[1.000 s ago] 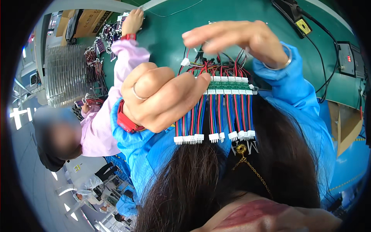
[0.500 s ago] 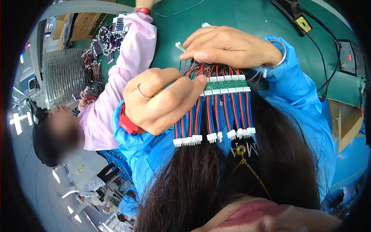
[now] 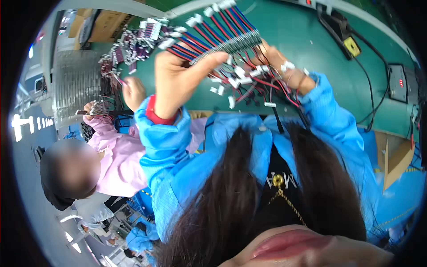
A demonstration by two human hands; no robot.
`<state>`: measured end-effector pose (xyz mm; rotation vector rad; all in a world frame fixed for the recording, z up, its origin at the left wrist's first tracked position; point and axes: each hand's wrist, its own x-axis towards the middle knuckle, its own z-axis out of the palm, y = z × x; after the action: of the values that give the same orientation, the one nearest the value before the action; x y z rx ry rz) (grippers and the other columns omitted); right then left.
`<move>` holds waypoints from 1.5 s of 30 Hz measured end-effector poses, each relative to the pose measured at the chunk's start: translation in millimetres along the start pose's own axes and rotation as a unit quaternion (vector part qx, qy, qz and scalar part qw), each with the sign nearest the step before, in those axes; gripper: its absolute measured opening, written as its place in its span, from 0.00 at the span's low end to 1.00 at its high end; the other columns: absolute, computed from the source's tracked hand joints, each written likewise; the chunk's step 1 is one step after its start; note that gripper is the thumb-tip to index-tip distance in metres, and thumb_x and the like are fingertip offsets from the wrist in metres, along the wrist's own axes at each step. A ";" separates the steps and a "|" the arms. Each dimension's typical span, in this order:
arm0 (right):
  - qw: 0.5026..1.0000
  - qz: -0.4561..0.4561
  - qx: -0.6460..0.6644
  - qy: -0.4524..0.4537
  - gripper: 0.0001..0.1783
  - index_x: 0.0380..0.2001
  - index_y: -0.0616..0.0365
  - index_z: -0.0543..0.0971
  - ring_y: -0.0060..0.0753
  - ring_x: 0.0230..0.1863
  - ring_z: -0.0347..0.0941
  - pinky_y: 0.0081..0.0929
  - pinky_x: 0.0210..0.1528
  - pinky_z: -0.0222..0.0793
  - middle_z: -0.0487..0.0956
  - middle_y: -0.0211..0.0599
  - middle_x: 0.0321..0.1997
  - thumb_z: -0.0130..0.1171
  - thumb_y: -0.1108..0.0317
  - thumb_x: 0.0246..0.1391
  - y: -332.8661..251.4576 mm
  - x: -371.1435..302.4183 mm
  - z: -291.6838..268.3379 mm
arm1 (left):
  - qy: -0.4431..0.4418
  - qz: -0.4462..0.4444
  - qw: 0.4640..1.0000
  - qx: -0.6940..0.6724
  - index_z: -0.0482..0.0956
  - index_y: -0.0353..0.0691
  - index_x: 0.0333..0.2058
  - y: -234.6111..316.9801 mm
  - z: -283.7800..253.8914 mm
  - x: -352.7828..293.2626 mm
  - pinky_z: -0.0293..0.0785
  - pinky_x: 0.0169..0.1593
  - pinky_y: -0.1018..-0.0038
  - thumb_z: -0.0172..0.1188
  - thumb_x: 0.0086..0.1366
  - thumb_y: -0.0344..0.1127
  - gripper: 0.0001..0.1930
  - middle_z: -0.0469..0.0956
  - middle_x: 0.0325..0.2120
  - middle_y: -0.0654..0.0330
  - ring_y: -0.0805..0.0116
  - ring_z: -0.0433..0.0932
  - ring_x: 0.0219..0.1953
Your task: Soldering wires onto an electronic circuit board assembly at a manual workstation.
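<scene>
My left hand (image 3: 175,82) is closed on a row of small green circuit boards (image 3: 227,48), its thumb along the near edge. Red, black and blue ribbon cables (image 3: 227,22) with white plugs fan out from the far side. From the near side hang loose red and black cables (image 3: 267,84) ending in white connectors (image 3: 240,80). My right hand (image 3: 280,66) is at the right end of the boards, fingers curled among these cables. Cables cover part of that hand and cross its wrist. The boards are tilted above the green table and slightly blurred.
A green table (image 3: 298,26) spreads beneath. More cable assemblies (image 3: 133,46) are piled at its far left, beside clear plastic trays (image 3: 73,84) and a cardboard box (image 3: 106,26). A co-worker in a pink sleeve (image 3: 118,155) sits left. On the right are a black-corded tool stand (image 3: 340,33) and a control box (image 3: 398,82).
The board row has turned over and moved up and away from my chest, its ribbon cables now pointing far. Both hands moved with it. The co-worker's arm has drawn back from the table.
</scene>
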<state>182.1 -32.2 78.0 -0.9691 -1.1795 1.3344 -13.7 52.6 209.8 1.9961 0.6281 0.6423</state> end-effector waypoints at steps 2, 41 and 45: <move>0.992 -0.106 0.071 0.015 0.38 0.66 0.60 0.59 0.32 0.57 0.69 0.32 0.57 0.67 0.62 0.43 0.64 0.41 0.41 0.65 12.0 4.6 -9.3 | -0.005 -0.076 0.996 -0.052 0.84 0.35 0.34 0.0 2.9 7.4 0.68 0.24 0.83 0.68 0.59 0.31 0.07 0.79 0.20 0.68 0.83 0.73 0.21; 0.964 0.043 0.256 0.051 0.13 0.40 0.61 0.78 0.20 0.34 0.76 0.21 0.37 0.72 0.79 0.29 0.34 0.62 0.65 0.54 -38.9 10.9 38.3 | -0.011 -0.145 0.980 -0.136 0.84 0.39 0.38 -19.6 3.0 11.7 0.71 0.30 0.85 0.65 0.63 0.39 0.11 0.82 0.29 0.67 0.83 0.77 0.27; 0.964 0.026 0.265 -0.016 0.14 0.41 0.63 0.79 0.22 0.33 0.78 0.21 0.36 0.75 0.82 0.34 0.36 0.63 0.67 0.53 -41.2 12.7 35.3 | -0.031 -0.180 0.978 -0.105 0.83 0.38 0.39 -14.3 0.0 11.7 0.73 0.28 0.85 0.64 0.64 0.37 0.09 0.83 0.29 0.64 0.82 0.79 0.27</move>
<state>154.0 -25.9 125.8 -0.5926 -0.7559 1.6019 -7.6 66.6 199.5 1.6451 0.8220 0.4053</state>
